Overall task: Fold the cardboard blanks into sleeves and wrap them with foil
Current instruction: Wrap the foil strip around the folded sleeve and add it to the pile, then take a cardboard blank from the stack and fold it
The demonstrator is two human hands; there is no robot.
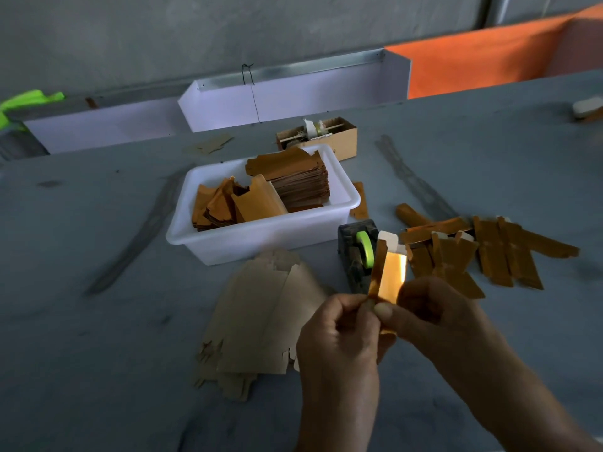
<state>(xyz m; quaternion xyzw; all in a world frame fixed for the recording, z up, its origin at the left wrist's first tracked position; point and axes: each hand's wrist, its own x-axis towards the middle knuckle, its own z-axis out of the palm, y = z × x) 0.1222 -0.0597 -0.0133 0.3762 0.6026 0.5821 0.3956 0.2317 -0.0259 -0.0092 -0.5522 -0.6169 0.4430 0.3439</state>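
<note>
Both hands are up over the grey table, working on one sleeve. It's a narrow cardboard piece with shiny orange-gold foil on it, standing pretty much upright between the two hands, with its white top flap poking up above the fingers. The left hand pinches the lower left edge between thumb and curled fingers. The right hand grips the lower right side, thumb laid across the front near the bottom. So the sleeve sits just above and between both hands, bottom end tucked into the fingers.

Right behind it is a dark tape dispenser with a green roll. To the right lies a loose pile of finished foil-wrapped sleeves, fanned out on the table. Left of the hands there's a stack of plain cardboard blanks lying flat. Further back, a white plastic tub holds a stack of foil sheets and some loose orange pieces. Behind that sits a small brown cardboard box.
</note>
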